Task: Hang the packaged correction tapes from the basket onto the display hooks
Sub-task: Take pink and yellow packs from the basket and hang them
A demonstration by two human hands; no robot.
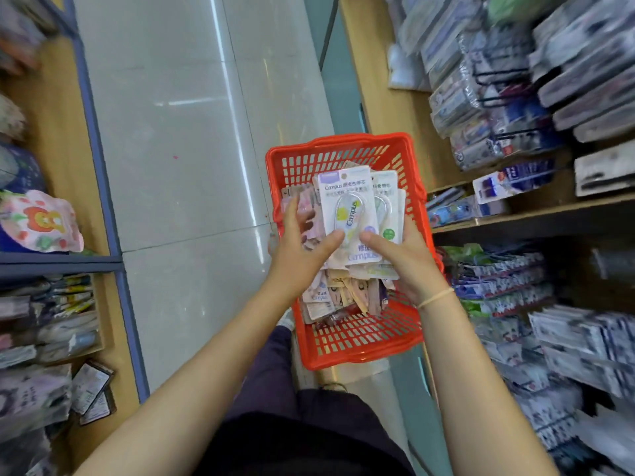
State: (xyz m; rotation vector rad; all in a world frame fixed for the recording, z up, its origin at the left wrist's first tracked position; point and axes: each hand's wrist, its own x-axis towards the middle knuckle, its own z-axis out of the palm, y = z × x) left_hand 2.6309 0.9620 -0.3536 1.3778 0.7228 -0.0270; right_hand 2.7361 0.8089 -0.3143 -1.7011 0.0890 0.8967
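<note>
Above the red basket (343,352), my right hand (409,259) clamps a fanned stack of correction tape packs (357,218), thumb across the front. My left hand (302,249) pinches the front pack at its left edge. More packs lie loose in the basket below. The glossy cards could slide apart and drop back if my right thumb eases while I peel one off.

Both forearms bare, no sleeves in view, thin pale elastic band (435,298) around the right wrist, dark navy trousers (275,372), dark top (302,444) at lower frame edge, light-coloured shoe (286,320) beside the basket, blurred.
</note>
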